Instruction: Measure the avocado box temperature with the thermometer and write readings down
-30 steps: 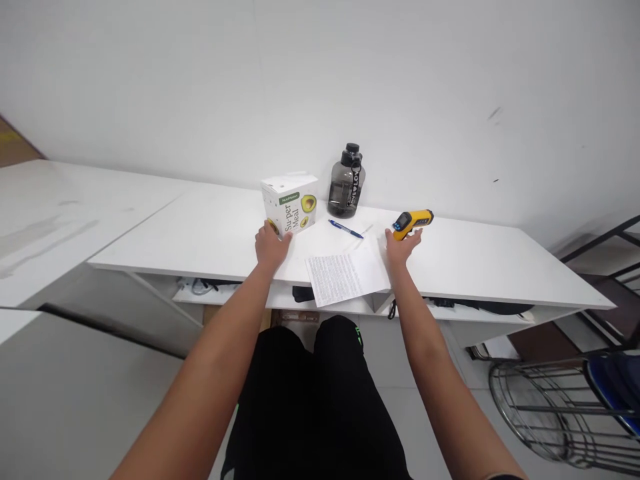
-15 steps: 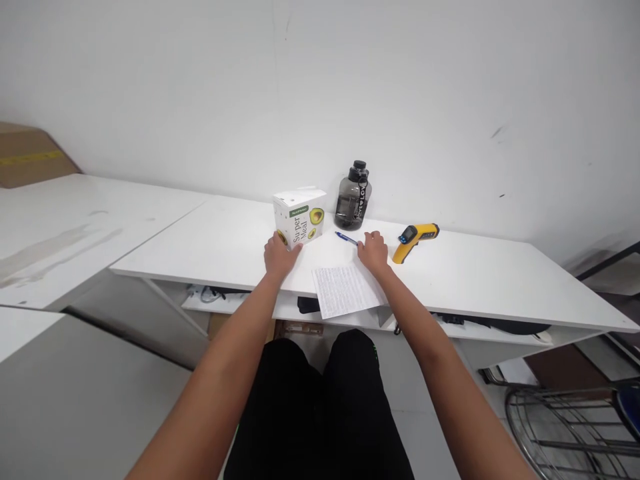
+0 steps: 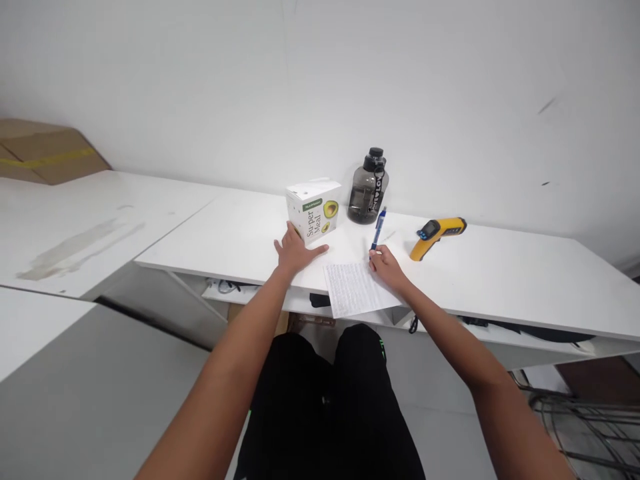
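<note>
A blue pen (image 3: pixel 379 230) is pinched in my right hand (image 3: pixel 387 267), tilted with its upper end pointing up and away. That hand rests by the top right edge of a written sheet of paper (image 3: pixel 356 290), which overhangs the table's front edge. My left hand (image 3: pixel 294 252) lies with thumb and fingers spread in front of a white "Su-per Meal" box (image 3: pixel 313 213) with avocado pictures. Its fingertips are at the box's lower left side; whether they press on it I cannot tell.
Behind the pen stands a dark translucent water jug (image 3: pixel 367 190) against the wall. A yellow infrared thermometer (image 3: pixel 440 235) lies to the right of my right hand. A taped cardboard box (image 3: pixel 50 157) sits far left. Under the white tabletop (image 3: pixel 500 273) runs a shelf holding items.
The pen has gone from lying on the table to being held up in my right hand. My left thumb has spread away from the box. The view has shifted slightly.
</note>
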The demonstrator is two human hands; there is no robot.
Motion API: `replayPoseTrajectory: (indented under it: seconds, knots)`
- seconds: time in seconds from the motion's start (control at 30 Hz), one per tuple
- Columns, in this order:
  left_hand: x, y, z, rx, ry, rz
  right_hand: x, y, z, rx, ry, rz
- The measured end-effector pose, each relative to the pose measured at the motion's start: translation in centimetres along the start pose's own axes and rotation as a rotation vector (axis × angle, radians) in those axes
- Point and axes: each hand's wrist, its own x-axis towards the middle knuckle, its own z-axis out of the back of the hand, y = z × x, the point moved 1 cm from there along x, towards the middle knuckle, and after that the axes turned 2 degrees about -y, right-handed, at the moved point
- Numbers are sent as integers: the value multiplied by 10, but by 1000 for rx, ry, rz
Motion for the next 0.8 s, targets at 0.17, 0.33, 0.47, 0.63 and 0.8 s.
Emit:
replayPoseTrajectory:
  seconds: [0.17,0.33,0.47,0.63,0.8]
  knots:
    - [-1,0,-1,-20,-26,-12,1,5,-30,216,-299,-116]
    - [-3,1,-2,31,2,-29,16,14,-30,307,-242,-99]
    - [-4,1,-1,54,-7,-32,26,12,-8,203,-132,23]
    - [-4,1,-1,46,7,-29,27,5,1,-82,-93,61]
    - [-2,1,-1,49,9,-24,27,2,-2,-133,-81,125]
